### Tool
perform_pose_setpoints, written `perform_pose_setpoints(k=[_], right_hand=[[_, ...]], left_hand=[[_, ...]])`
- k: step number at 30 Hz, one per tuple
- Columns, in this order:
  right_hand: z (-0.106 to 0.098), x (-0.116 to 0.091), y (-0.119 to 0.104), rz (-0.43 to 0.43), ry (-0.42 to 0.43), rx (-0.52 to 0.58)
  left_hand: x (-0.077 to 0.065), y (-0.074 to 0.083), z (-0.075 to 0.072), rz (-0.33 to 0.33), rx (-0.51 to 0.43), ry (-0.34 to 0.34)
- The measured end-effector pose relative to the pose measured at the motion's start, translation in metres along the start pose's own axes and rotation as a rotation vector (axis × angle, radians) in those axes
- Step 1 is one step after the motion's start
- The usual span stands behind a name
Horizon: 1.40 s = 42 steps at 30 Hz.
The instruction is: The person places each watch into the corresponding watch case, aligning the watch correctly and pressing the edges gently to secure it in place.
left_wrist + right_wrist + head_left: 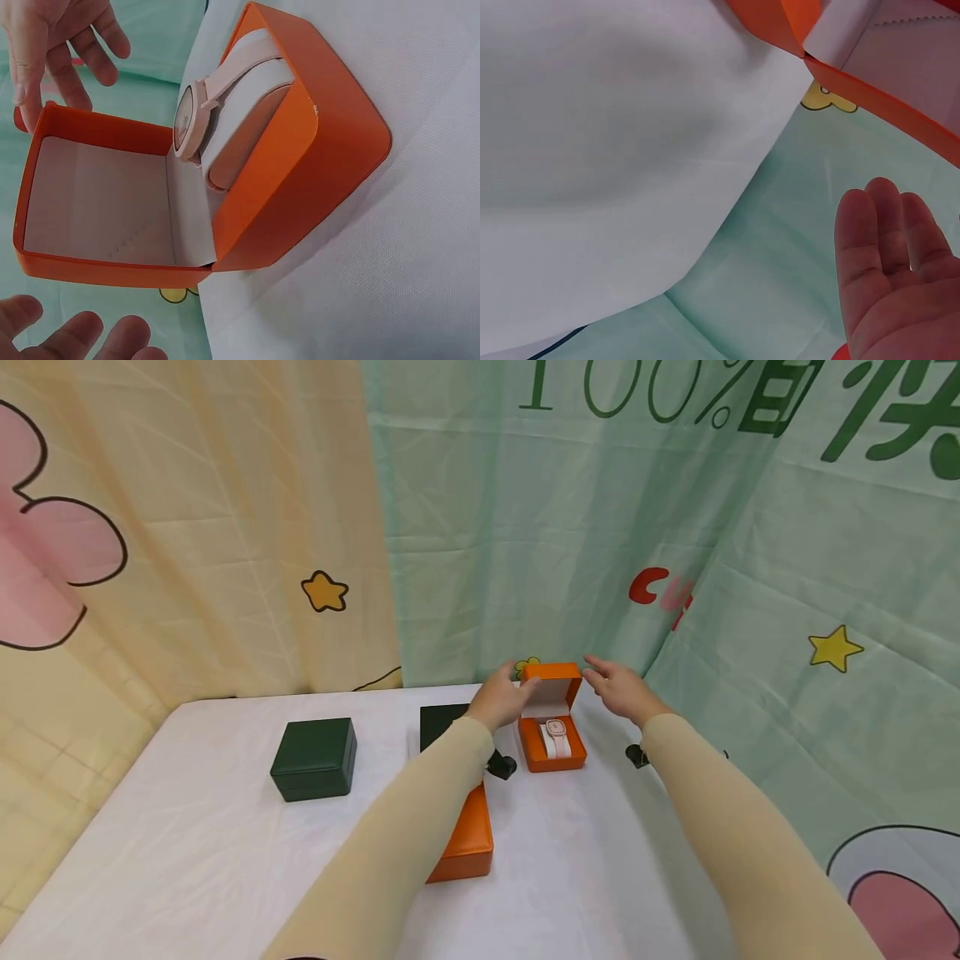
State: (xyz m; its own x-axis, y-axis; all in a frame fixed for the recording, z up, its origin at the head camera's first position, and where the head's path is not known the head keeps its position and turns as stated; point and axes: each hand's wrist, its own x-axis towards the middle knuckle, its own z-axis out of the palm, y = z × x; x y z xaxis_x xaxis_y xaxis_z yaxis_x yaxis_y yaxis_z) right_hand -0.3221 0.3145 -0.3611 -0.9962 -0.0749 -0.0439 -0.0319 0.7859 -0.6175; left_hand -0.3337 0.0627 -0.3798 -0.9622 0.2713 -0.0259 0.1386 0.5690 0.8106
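An orange watch box [557,763] stands on the white table with its lid [101,202] raised, showing a pale lining. Inside, a watch with a pale pink strap [556,731] wraps a white cushion. My left hand [497,700] is at the left side of the lid, its fingers [75,334] extended and apart from the lid in the left wrist view. On the other side, my right hand [624,692] reaches close to the lid's upper right corner with straight fingers [857,232]. Neither hand grips anything.
A dark green box [315,756] sits shut toward the table's left. Partly hidden by my left arm are another dark box [438,724] and a closed orange box [470,835]. Printed curtains [487,527] hang right behind the table's far edge.
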Motion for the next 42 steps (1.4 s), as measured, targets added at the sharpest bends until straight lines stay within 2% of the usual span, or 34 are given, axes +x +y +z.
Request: perform_pose_setpoints(k=[9, 18, 26, 36, 42], right_hand=[[0.002, 0.003, -0.004, 0.015, -0.021, 0.021], [0.006, 0.006, -0.006, 0.004, -0.023, 0.032], [0.009, 0.010, -0.005, 0.025, -0.008, 0.092], [0.004, 0.009, -0.008, 0.045, -0.062, 0.149], [0.002, 0.011, -0.004, 0.044, -0.106, 0.148]], left_hand=[[0.001, -0.001, 0.003, 0.033, 0.042, -0.019], [0.005, 0.002, 0.004, 0.007, -0.012, -0.006], [0.009, 0.002, 0.005, -0.017, -0.012, 0.019], [0.014, 0.001, 0.004, -0.030, -0.051, 0.004], [0.010, 0.004, 0.003, -0.030, -0.055, 0.005]])
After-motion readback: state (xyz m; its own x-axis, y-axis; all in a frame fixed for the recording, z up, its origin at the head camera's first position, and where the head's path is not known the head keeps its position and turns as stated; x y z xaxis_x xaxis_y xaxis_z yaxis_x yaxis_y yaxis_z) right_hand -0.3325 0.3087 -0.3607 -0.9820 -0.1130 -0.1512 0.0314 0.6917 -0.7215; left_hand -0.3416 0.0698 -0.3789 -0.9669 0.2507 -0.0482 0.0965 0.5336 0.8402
